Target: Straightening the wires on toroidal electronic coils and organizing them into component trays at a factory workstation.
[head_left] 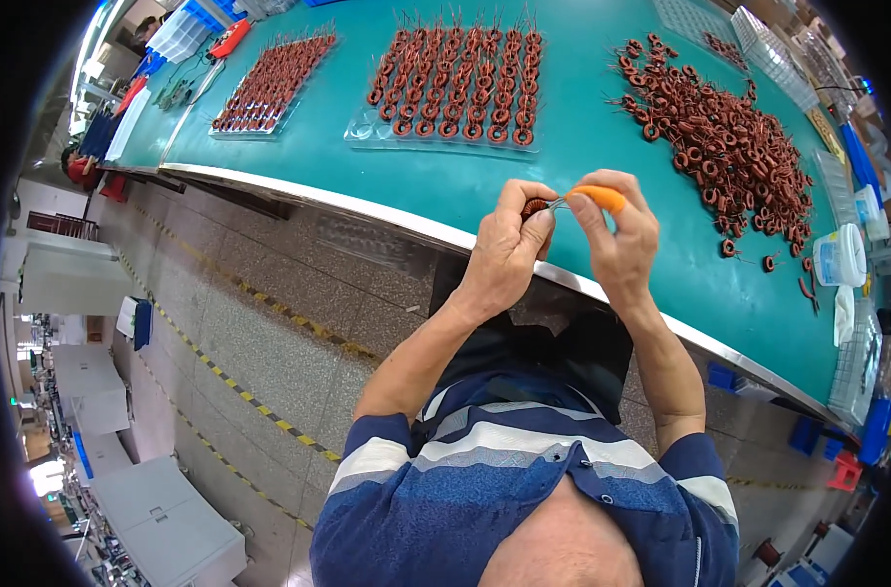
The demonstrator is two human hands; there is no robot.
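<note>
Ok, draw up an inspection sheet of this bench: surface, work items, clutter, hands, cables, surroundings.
Surface: smooth green benchtop, pale front edge.
Work items: reddish-brown wire-wound ring coil and orange-handled hand tool in hand; clear plastic trays bearing rows of similar coils; loose reddish-brown coil heap at right.
Clutter: white round plastic tub at the right end.
Hands: left hand holds the coil; right hand grips the tool.
Cables: none clearly identifiable.
Surroundings: grey speckled floor, yellow-and-black striped tape, grey box-shaped cabinets.
</note>
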